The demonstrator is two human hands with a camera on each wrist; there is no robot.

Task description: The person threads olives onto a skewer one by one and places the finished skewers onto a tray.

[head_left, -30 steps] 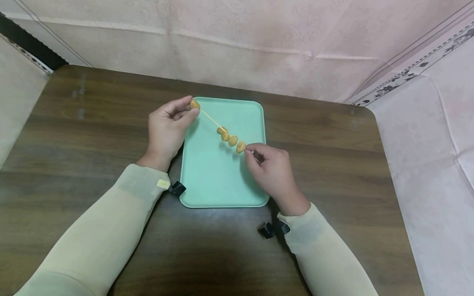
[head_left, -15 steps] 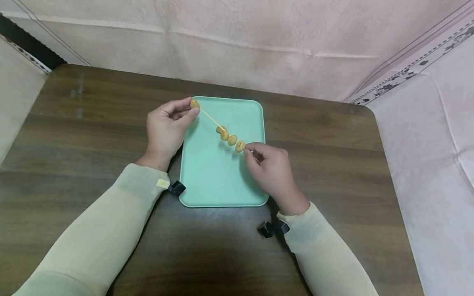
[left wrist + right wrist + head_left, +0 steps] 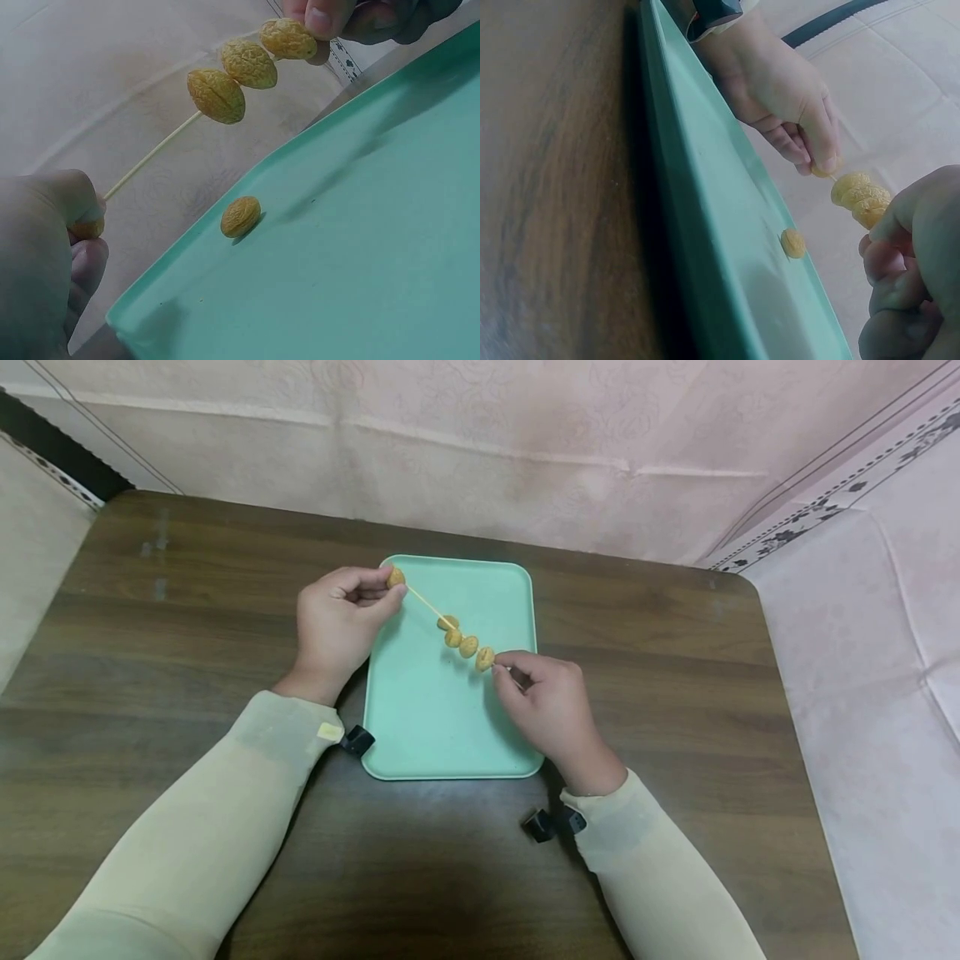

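A thin wooden skewer (image 3: 425, 601) slants between my hands above a mint-green tray (image 3: 450, 727). Three wrinkled, oval, yellow-brown dried fruits (image 3: 249, 63) are threaded close together toward its right end. My left hand (image 3: 332, 631) pinches another such fruit (image 3: 396, 577) between thumb and fingers at the skewer's left end; a bare length of stick separates it from the three. My right hand (image 3: 551, 702) grips the other end, its fingertips against the last fruit (image 3: 485, 660); the skewer's tip is hidden there. One loose fruit (image 3: 241, 217) lies on the tray beneath the skewer.
The tray has a low raised rim and lies on a dark wooden table (image 3: 675, 710). Pale patterned cloth (image 3: 480, 460) hangs behind the table's far edge and along the right side. Small black cameras (image 3: 357, 741) sit at both wrists.
My left hand and the fruit it pinches have dipped very slightly, and that fruit shows a slightly different angle. My right hand and the three threaded fruits have hardly moved.
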